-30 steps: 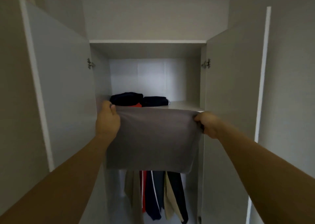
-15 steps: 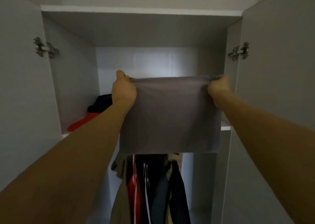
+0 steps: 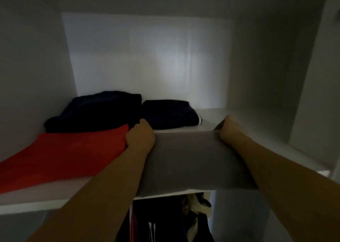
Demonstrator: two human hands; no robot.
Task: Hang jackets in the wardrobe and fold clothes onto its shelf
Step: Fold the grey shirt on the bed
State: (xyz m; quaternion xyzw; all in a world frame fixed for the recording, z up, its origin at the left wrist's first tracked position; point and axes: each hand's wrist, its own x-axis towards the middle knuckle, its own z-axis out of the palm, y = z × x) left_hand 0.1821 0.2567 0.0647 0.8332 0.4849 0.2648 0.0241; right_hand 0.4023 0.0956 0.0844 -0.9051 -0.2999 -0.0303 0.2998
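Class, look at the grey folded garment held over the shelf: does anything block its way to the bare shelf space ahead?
Nothing visible does. The grey garment faces bare shelf; the red garment lies left, the dark folded clothes behind.

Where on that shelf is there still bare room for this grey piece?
Bare shelf shows right of the striped dark fold, back to the rear wall, and ahead of the grey garment. The left is crowded: red garment in front, dark pile behind.
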